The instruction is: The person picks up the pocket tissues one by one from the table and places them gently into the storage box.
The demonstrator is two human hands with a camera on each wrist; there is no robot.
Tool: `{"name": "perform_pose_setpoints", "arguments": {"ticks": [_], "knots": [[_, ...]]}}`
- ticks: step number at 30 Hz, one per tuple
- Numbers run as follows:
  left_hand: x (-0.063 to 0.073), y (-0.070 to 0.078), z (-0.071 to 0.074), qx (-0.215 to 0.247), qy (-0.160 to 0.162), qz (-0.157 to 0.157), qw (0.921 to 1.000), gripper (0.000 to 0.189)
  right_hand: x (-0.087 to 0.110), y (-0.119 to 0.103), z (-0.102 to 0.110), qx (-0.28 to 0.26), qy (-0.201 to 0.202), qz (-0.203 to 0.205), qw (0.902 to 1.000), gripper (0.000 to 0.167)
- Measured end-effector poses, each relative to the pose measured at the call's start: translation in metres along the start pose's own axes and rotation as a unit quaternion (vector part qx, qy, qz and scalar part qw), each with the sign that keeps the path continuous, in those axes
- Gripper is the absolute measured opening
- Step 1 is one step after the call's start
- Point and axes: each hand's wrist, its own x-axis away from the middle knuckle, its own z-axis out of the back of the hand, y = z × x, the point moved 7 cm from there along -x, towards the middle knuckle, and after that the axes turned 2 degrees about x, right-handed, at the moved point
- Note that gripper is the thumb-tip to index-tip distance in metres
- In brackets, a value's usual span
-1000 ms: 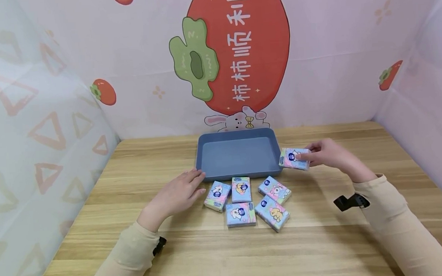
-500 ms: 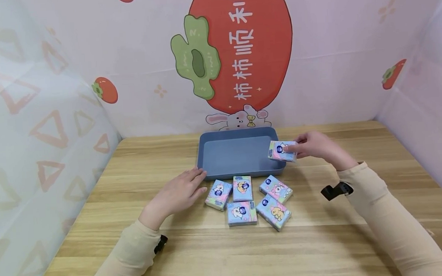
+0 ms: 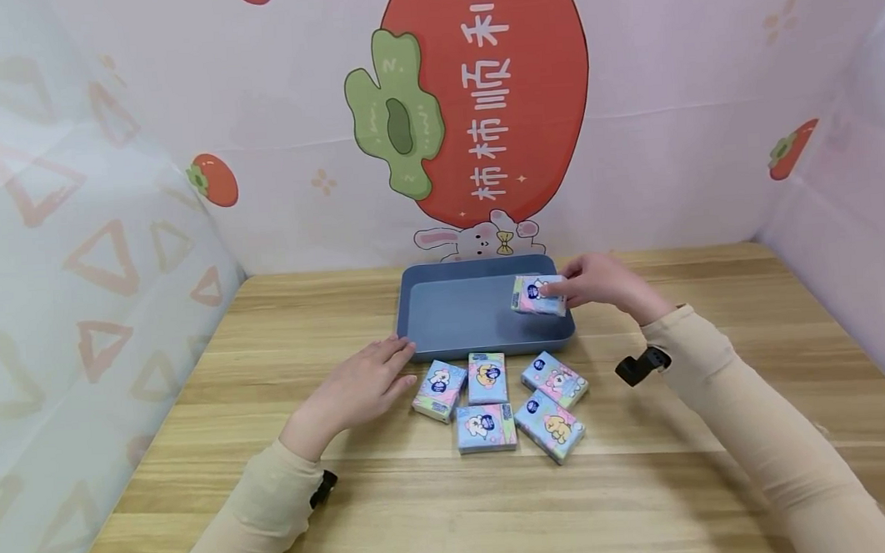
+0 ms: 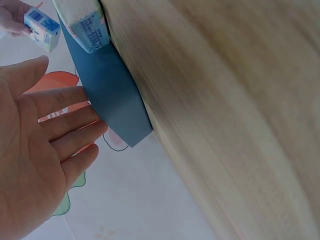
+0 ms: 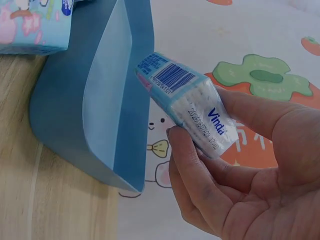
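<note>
The right hand (image 3: 604, 280) pinches a tissue pack (image 3: 529, 301) between thumb and fingers, above the right part of the blue-grey tray (image 3: 452, 313), while the left hand (image 3: 358, 387), its fingers extended, touches the tray's near left corner. Five other packs (image 3: 487, 380) lie on the wooden table (image 3: 425, 515) along the tray's near side, the leftmost just beside the left thumb and the two rightmost touching, and a printed backdrop (image 3: 275, 93) rises at the far side.

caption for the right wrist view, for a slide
The right hand holds a Vinda-branded pack, barcode showing, near a blue tray on a wood-grain table.
</note>
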Motion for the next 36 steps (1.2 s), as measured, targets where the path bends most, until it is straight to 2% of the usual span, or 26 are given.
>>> {"name": "perform_pose_setpoints", "arguments": {"ticks": [8,17,36], "knots": [[0.0,-0.001,-0.002,-0.006,-0.006,0.005,0.9999,0.055,-0.014,-0.017,-0.009,0.017,-0.004,0.006,0.9998,0.051],[0.0,0.001,0.001,-0.001,-0.005,0.006,1.0,0.054,-0.03,-0.033,-0.017,0.008,-0.01,0.018,0.9998,0.051],[-0.001,-0.001,-0.002,-0.008,0.002,0.005,1.0,0.054,-0.061,-0.048,-0.029,-0.024,-0.011,-0.015,0.9995,0.052]]}}
